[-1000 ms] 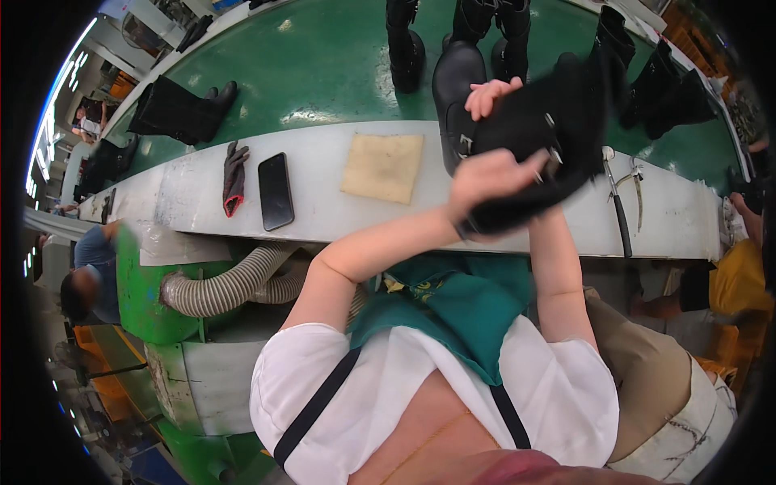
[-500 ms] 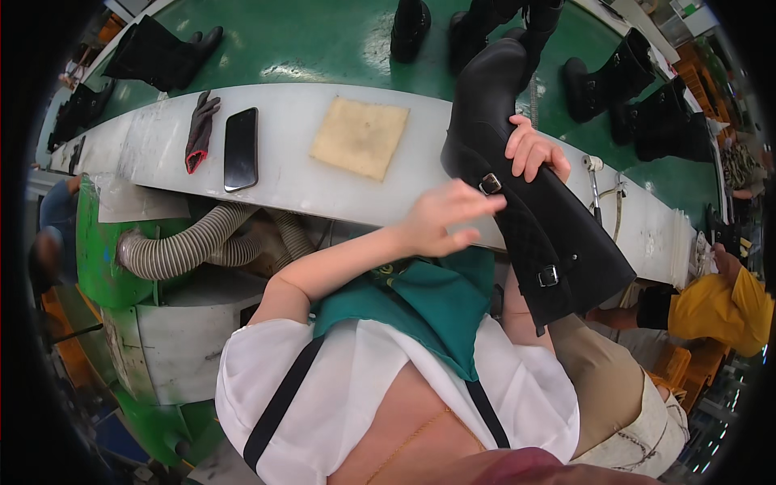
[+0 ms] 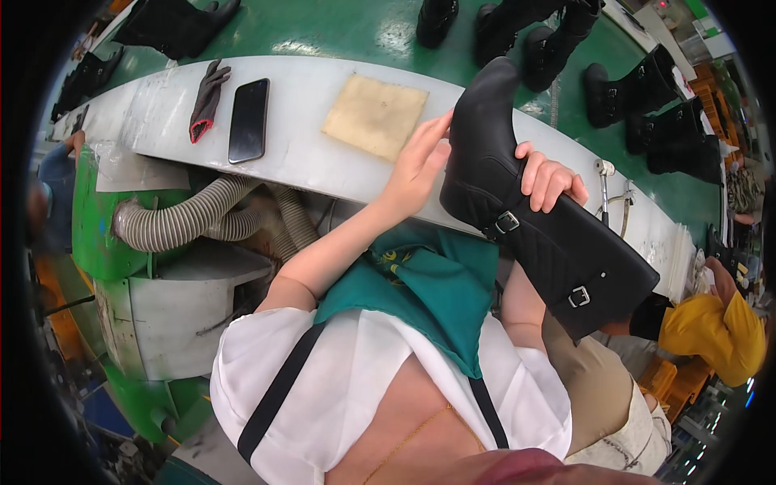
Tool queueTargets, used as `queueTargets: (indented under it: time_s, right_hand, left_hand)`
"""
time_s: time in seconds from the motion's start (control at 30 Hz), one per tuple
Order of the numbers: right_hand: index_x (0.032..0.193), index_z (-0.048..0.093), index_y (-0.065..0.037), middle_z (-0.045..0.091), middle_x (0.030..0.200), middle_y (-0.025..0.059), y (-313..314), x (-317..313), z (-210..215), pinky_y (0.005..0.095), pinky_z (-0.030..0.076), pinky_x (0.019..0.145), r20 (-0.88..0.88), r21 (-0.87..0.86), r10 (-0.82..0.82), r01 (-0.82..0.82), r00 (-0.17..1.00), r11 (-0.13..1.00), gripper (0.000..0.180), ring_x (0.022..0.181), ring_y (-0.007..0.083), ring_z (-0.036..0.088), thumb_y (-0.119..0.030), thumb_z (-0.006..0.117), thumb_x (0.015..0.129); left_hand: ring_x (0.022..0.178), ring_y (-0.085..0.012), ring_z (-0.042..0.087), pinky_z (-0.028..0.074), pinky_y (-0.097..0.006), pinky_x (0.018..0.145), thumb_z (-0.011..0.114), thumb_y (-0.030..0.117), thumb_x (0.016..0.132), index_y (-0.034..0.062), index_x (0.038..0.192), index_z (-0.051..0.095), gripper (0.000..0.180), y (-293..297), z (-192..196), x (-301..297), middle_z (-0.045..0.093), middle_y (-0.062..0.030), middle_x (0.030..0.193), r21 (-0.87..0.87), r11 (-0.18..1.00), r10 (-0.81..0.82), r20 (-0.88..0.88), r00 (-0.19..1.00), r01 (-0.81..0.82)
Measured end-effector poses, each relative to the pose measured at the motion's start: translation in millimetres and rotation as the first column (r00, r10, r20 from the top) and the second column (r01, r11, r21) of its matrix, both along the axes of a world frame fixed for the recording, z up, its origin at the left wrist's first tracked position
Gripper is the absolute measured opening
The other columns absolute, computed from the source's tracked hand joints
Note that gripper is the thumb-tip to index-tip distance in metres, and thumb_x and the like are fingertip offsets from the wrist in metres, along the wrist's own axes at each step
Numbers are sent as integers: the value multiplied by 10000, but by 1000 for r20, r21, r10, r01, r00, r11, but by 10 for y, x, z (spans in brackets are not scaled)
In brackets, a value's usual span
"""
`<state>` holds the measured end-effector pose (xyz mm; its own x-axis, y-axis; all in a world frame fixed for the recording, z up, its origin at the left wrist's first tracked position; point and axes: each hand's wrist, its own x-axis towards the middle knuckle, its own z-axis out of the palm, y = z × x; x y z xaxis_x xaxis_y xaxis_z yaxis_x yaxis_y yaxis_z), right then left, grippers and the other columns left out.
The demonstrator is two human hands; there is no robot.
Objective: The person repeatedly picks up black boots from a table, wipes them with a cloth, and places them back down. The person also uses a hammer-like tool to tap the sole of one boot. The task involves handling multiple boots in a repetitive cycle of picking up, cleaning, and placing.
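Note:
A tall black boot (image 3: 537, 242) with two silver buckles is held tilted above the white table edge, its toe pointing away from me and its shaft opening toward me at the right. My right hand (image 3: 554, 182) grips it at the ankle, fingers wrapped over the leather. Beside the foot, my left hand (image 3: 416, 174) has its fingers stretched out along the boot's left side, fingertips at or very near the leather; whether they touch is hard to tell. A square yellowish pad (image 3: 376, 115) lies on the table beyond my left hand.
On the white table (image 3: 311, 174) lie a phone (image 3: 249, 121), a dark glove with red cuff (image 3: 210, 97) and a metal-headed hand tool (image 3: 605, 190). Several black boots (image 3: 630, 85) stand on the green surface beyond. Hoses (image 3: 190, 222) run at left; a person in yellow (image 3: 719, 327) is at right.
My left hand has moved from near the ankle buckle up to the side of the boot's foot. The boot and right hand have shifted slightly right and lower in view.

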<state>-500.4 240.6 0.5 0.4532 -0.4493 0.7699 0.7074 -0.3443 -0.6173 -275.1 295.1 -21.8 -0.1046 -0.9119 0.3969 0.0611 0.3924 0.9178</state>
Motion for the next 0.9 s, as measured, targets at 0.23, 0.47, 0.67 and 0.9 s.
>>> queueTargets:
  time_s: [0.23, 0.47, 0.67, 0.9]
  right_hand:
    - [513, 499, -157, 565, 575, -3, 67, 18, 50, 416, 286, 964, -53, -49, -43, 41, 998, 998, 559, 720, 199, 541, -298, 216, 974]
    - [457, 465, -153, 557, 539, 6, 222, 130, 163, 407, 292, 935, -94, -12, -109, 108, 990, 994, 588, 661, 206, 539, -313, 240, 977]
    - [493, 474, -148, 566, 555, 8, 191, 110, 90, 416, 297, 949, -47, -2, -69, 69, 997, 998, 569, 709, 204, 545, -302, 227, 982]
    - [736, 537, -116, 588, 759, 33, -64, 29, -44, 409, 341, 1022, 196, 588, -130, -10, 972, 809, 327, 798, 191, 501, -281, 367, 961]
  left_hand:
    - [1173, -236, 490, 421, -342, 970, 467, 220, 978, 24, 1470, 314, 552, 40, 86, -18, 460, -149, 1334, 18, 1000, 6, 38, 999, -7]
    - [1194, -275, 483, 429, -359, 964, 482, 201, 963, 48, 1503, 238, 612, 64, -23, -35, 439, -168, 1373, -1, 1000, 28, -8, 1000, -28]
    - [1334, -251, 359, 292, -352, 1089, 350, 374, 1016, -17, 1484, 212, 625, 159, -128, -96, 361, -172, 1453, 118, 988, -97, -34, 995, 100]
    - [1324, -221, 403, 350, -394, 1100, 333, 537, 999, 6, 1469, 233, 716, 67, 201, -255, 364, -159, 1456, 467, 664, -260, -588, 766, 584]
